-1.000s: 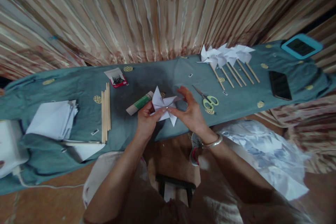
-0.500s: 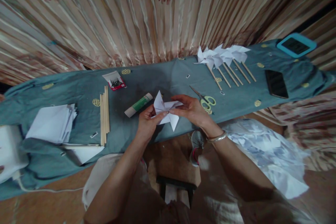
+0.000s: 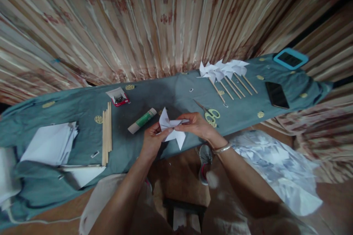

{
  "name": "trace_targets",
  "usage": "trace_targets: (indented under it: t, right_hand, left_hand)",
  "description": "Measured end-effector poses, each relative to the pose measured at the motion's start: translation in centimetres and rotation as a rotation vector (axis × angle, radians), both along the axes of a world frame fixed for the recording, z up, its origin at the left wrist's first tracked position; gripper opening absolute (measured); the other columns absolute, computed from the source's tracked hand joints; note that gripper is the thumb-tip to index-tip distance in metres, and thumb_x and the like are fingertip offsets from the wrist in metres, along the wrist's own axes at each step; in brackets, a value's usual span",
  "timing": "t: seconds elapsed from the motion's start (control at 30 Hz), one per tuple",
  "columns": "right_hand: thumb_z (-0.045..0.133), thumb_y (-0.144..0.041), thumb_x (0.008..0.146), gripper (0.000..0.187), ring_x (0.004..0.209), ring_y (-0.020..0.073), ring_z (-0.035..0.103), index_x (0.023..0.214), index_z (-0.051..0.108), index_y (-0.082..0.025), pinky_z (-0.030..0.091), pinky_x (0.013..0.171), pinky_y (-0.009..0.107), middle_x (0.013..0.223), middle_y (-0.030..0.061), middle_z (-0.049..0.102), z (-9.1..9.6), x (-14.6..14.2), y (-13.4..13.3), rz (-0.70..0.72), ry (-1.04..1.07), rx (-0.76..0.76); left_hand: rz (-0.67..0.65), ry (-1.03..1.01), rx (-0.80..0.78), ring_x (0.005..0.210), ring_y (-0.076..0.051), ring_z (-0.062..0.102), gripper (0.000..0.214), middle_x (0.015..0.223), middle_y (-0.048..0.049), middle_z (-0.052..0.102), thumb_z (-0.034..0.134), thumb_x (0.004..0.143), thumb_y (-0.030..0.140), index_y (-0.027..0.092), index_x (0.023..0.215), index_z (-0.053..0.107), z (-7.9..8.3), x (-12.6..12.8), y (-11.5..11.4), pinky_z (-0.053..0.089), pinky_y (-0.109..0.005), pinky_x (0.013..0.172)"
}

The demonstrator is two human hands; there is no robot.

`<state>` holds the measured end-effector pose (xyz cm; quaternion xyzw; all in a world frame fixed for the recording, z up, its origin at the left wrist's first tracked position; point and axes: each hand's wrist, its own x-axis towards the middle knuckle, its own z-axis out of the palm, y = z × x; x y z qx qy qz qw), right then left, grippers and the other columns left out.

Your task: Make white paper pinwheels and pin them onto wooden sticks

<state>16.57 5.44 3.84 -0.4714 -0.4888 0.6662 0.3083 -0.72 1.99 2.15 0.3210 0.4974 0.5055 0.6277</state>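
Observation:
Between my hands is a folded white paper pinwheel (image 3: 176, 136), held above the near edge of the cloth-covered table. My left hand (image 3: 153, 138) pinches its left side, with the thumb near the centre. From the right, my right hand (image 3: 197, 126) grips it, its thumb also at the centre and its fingers behind a blade. The two thumbs cover the middle of the pinwheel. A green-and-white glue stick (image 3: 142, 120) lies just beyond my left hand. Scissors with pale green handles (image 3: 211, 115) rest to the right of my right hand.
Several finished pinwheels (image 3: 223, 69) on sticks lie at the back right, near a phone (image 3: 277, 95) and a blue-framed device (image 3: 291, 58). On the left are wooden sticks (image 3: 106, 134), a paper stack (image 3: 49, 143) and a red box of pins (image 3: 119, 97). A bag of paper pieces (image 3: 273, 158) sits lower right.
The view has shifted, so the table items appear lower. My right thumb has moved onto the pinwheel's centre, covering the small pin head that showed there before.

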Motion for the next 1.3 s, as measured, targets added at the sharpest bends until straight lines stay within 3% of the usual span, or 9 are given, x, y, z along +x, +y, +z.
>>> trace_targets:
  t: [0.23,0.47,0.57,0.83,1.3]
  right_hand:
    - [0.079,-0.042,0.065,0.037,0.065,0.0131,0.057,0.090,0.076,-0.016,0.042,0.058,0.024,0.074,0.0004,0.069,0.5,1.3,0.2,0.152,-0.223,0.182]
    - [0.076,-0.040,0.068,0.030,0.065,0.0123,0.052,0.083,0.075,-0.015,0.037,0.058,0.023,0.070,-0.0013,0.065,0.6,0.9,0.0,0.206,-0.314,0.243]
    - [0.075,-0.042,0.070,0.031,0.062,0.0113,0.049,0.082,0.074,-0.013,0.034,0.056,0.023,0.067,-0.0017,0.061,0.6,0.7,-0.1,0.208,-0.336,0.246]
    - [0.074,-0.036,0.069,0.025,0.070,0.0145,0.058,0.082,0.071,-0.015,0.043,0.065,0.025,0.076,0.0016,0.068,-0.3,0.7,-0.2,0.182,-0.268,0.204]
    - [0.075,-0.036,0.067,0.024,0.064,0.0124,0.053,0.078,0.070,-0.015,0.039,0.061,0.025,0.070,-0.0006,0.064,-0.2,0.7,-0.3,0.146,-0.215,0.181]
  left_hand:
    - [-0.061,0.063,0.007,0.060,-0.014,0.058,0.029,0.068,-0.0004,0.071,0.087,0.054,0.031,0.016,0.076,0.075,-0.4,0.1,-0.2,0.045,-0.024,0.059]
    - [-0.089,0.145,0.029,0.057,-0.014,0.056,0.027,0.064,0.0001,0.070,0.087,0.053,0.031,0.016,0.072,0.076,-0.6,0.1,-0.2,0.043,-0.024,0.056]
    - [-0.087,0.175,0.021,0.055,-0.012,0.054,0.028,0.060,0.0011,0.068,0.089,0.050,0.032,0.015,0.068,0.075,-0.7,0.0,-0.2,0.041,-0.023,0.054]
    - [-0.096,0.210,0.020,0.057,-0.012,0.053,0.023,0.061,0.0003,0.066,0.081,0.055,0.033,0.014,0.067,0.075,-1.2,0.1,-0.1,0.040,-0.023,0.056]
    - [-0.064,0.219,0.020,0.058,-0.013,0.054,0.030,0.063,0.0009,0.068,0.084,0.053,0.036,0.014,0.073,0.077,-1.1,0.3,0.0,0.043,-0.024,0.058]
